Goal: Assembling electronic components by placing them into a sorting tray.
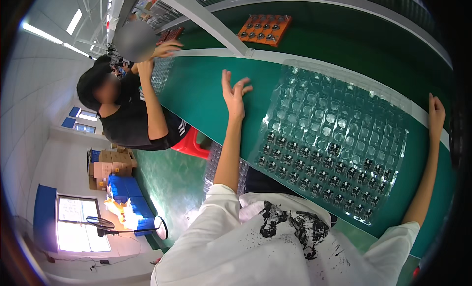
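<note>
My left hand (234, 95) is raised over the green bench (201, 97), left of a clear plastic blister tray (307, 101). Its fingers are spread and nothing shows between them. At the far right my right hand (436, 116) is over the pale bench rail (405, 106). Its fingers are curled in, one tip pointing up; whether anything is in them cannot be made out. Small black-and-silver parts (329, 177) fill several of the tray's near rows, while the pockets farther back hold none. Neither hand touches the tray.
Beyond the rail, an orange tray (265, 29) with several round metal parts lies on a dark green surface. A grey post (206, 20) rises from the rail. To the left a person in black (132, 114) works beside another clear tray (162, 72). A red stool (191, 144) stands there.
</note>
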`<state>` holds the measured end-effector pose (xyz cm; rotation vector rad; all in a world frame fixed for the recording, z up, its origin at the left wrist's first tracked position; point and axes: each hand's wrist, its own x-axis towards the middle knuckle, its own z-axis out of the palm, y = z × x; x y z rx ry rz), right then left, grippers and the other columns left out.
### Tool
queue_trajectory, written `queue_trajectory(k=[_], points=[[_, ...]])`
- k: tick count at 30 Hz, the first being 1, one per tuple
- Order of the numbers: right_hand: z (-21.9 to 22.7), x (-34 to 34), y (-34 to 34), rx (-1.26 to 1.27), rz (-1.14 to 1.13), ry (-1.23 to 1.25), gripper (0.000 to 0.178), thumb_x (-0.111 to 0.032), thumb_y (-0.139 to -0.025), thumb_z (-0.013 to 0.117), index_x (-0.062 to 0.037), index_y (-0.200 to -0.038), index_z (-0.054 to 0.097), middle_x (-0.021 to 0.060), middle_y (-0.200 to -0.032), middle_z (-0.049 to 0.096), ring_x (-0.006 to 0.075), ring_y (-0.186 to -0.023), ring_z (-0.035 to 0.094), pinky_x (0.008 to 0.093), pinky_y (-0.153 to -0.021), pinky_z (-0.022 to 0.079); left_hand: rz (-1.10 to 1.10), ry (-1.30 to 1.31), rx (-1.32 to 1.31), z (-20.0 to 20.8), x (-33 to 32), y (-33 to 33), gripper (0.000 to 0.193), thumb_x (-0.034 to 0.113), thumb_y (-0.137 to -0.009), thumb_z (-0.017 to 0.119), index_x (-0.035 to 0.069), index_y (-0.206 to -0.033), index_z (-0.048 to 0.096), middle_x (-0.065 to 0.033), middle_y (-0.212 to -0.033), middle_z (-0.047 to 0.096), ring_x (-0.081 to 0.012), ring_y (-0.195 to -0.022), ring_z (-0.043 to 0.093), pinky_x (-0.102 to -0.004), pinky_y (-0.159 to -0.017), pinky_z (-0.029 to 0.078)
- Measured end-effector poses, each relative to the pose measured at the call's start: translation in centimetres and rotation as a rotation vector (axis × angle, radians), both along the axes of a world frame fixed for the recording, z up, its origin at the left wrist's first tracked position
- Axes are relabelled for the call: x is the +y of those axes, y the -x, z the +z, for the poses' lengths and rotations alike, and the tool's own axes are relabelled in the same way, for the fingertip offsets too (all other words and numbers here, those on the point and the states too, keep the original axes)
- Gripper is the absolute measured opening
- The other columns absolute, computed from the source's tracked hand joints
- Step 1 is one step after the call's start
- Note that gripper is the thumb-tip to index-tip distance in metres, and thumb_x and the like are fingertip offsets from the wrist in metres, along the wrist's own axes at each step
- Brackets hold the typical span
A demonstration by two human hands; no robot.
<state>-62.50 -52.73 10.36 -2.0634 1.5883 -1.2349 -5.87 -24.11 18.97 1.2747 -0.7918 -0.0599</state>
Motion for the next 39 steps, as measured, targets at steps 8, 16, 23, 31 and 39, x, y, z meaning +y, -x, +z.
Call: queue_trajectory(k=[8, 16, 23, 31, 39], points=[[0.1, -0.2, 0.2, 0.015, 0.012, -0.009, 0.04, -0.029, -0.096, 0.053, -0.0044, -0.067, 0.041, -0.0013, -0.062, 0.03, 0.0072, -0.057, 0.027, 0.0251, -0.053, 0.027, -0.186, -0.259, 0.152, -2.4, 1.1, -3.8, 0.019, 0.014, -0.091, 0.055, -0.004, -0.09, 0.062, -0.0004, -0.065, 0.044, -0.0078, -0.042, 0.029, -0.0216, -0.037, 0.019], [0.1, -0.1, -0.7, 0.07, -0.009, -0.002, 0.038, -0.026, -0.096, 0.053, -0.0037, -0.07, 0.037, -0.0006, -0.065, 0.024, 0.0068, -0.059, 0.025, 0.0249, -0.052, 0.024, -0.126, -0.139, -0.319, -3.3, 1.3, -5.1, 0.027, 0.014, -0.089, 0.051, -0.006, -0.101, 0.064, -0.0168, -0.133, 0.046, -0.0194, -0.089, 0.057, -0.0345, -0.073, 0.048], [-0.8, -1.0, 0.4, 0.084, -0.008, -0.003, 0.038, -0.026, -0.096, 0.053, -0.0027, -0.071, 0.036, 0.0009, -0.066, 0.024, 0.0072, -0.059, 0.025, 0.0259, -0.052, 0.025, -0.142, -0.034, 0.218, -1.1, 1.1, -2.3, 0.03, 0.014, -0.091, 0.05, -0.005, -0.113, 0.057, -0.0195, -0.117, 0.054, -0.0185, -0.062, 0.057, -0.03, -0.053, 0.047], [-0.8, -1.0, 0.2, 0.15, -0.028, 0.017, 0.037, -0.028, -0.096, 0.053, -0.0036, -0.07, 0.045, -0.0002, -0.062, 0.031, 0.0072, -0.057, 0.029, 0.025, -0.052, 0.027, -0.293, -0.06, 0.034, -1.9, 1.2, -3.5, 0.035, 0.014, -0.092, 0.049, 0.005, -0.058, 0.046, 0.002, -0.044, 0.032, -0.0119, -0.048, 0.048, -0.0246, -0.054, 0.043], [-1.2, -1.0, 0.7, 0.123, 0.005, 0.005, 0.038, -0.028, -0.096, 0.053, -0.003, -0.07, 0.043, 0.0008, -0.062, 0.031, 0.008, -0.057, 0.029, 0.0255, -0.053, 0.029, -0.235, -0.121, 0.176, -0.5, 1.0, -1.4, 0.031, 0.015, -0.091, 0.043, -0.005, -0.113, 0.05, -0.0218, -0.118, 0.05, -0.0328, -0.092, 0.064, -0.0429, -0.08, 0.053]])
